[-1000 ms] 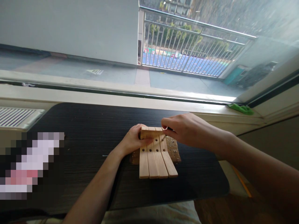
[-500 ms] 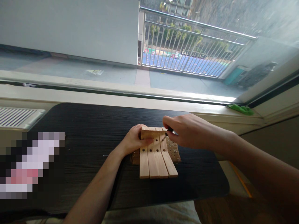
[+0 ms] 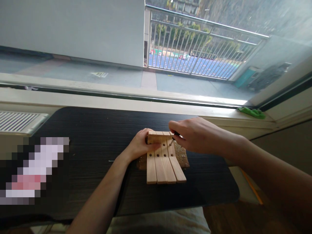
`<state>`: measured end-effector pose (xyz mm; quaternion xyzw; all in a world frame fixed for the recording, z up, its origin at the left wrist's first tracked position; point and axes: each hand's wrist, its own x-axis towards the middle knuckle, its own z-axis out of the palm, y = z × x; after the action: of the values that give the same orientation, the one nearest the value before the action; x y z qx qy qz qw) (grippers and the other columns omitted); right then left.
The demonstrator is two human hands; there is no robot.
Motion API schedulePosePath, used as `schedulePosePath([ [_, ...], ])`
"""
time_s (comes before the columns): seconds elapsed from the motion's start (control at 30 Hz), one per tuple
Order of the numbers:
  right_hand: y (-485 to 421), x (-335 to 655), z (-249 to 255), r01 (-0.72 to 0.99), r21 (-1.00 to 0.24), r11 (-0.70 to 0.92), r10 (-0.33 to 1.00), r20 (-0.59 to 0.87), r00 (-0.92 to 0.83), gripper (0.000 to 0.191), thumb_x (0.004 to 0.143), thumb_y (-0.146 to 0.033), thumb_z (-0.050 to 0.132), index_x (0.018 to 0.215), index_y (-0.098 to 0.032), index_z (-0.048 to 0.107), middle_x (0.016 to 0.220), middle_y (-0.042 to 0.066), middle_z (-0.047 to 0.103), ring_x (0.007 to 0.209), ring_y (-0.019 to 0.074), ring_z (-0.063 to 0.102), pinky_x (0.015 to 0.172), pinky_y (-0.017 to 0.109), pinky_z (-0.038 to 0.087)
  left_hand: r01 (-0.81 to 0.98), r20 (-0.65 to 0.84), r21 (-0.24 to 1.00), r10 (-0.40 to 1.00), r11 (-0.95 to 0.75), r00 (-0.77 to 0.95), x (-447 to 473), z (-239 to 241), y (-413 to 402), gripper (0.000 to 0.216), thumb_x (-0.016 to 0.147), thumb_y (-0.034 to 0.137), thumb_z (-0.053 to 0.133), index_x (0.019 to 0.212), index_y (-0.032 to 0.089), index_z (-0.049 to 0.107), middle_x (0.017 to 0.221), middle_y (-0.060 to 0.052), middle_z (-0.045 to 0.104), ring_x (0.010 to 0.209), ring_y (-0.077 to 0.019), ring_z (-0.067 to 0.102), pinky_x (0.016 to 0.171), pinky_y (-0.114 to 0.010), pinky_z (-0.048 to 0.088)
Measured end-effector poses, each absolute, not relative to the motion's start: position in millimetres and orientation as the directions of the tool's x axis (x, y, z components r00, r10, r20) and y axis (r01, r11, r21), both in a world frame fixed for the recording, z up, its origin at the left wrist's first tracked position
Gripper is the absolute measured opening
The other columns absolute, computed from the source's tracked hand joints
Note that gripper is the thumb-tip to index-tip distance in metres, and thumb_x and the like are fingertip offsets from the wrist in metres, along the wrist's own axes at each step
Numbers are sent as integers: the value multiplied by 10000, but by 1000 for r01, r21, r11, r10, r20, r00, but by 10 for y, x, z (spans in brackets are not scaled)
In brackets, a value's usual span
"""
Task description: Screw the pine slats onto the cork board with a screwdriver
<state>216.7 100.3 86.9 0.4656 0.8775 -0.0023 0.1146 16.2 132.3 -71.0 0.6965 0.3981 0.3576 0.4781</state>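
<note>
Far L, nr window: white slatted grille (image 3: pixel 21 123), just off the tabletop edge.
Table, L end: pixelated patch (image 3: pixel 36 167), white w/ some pink; can't tell what's under the blur.
Tabletop (image 3: pixel 97 130): black, fine-grained, rounded corners, runs under everything in hand.
Small bit: thin pale rod (image 3: pixel 111 161) on the black, just L of the left forearm.
Left hand (image 3: pixel 140 144): half curled round the upper L edge of the wood, thumb pressed flat on its face; other fingers mostly hidden behind, so can't tell how far they wrap.
Wood piece (image 3: pixel 162 170): mid-table, toward the near edge; four pale slats side by side, lower ends fanning a bit, a row of four dark holes across the middle, more holes above, partly under the thumb.
Backing: brown ridged block (image 3: pixel 181 156) under the slats, sticking out both sides, w/ small shiny specks on the R.
Tool: screwdriver (image 3: pixel 172 140), dark handle, thin metal shaft slanting down to the upper hole of the R-most slat.
Right hand (image 3: pixel 192 133): closed round that handle, fingers bent, thumb underneath.
Behind glass: metal railing (image 3: pixel 207 31), blue ground beyond.
Sill, R: green cloth (image 3: pixel 252 112), crumpled.
</note>
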Motion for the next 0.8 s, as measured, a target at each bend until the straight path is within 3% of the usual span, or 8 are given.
schedulePosePath([
  [0.8, 1012, 2178, 868, 833, 118, 540, 832, -227, -507, 151, 956, -283, 437, 940, -197, 560, 629, 12, 591, 467, 108, 274, 515, 310, 143, 183, 118, 960, 896, -214, 428, 153, -754, 1334, 331, 661, 323, 822, 863, 200, 590, 823, -15, 623, 814, -197, 605, 695, -308, 494],
])
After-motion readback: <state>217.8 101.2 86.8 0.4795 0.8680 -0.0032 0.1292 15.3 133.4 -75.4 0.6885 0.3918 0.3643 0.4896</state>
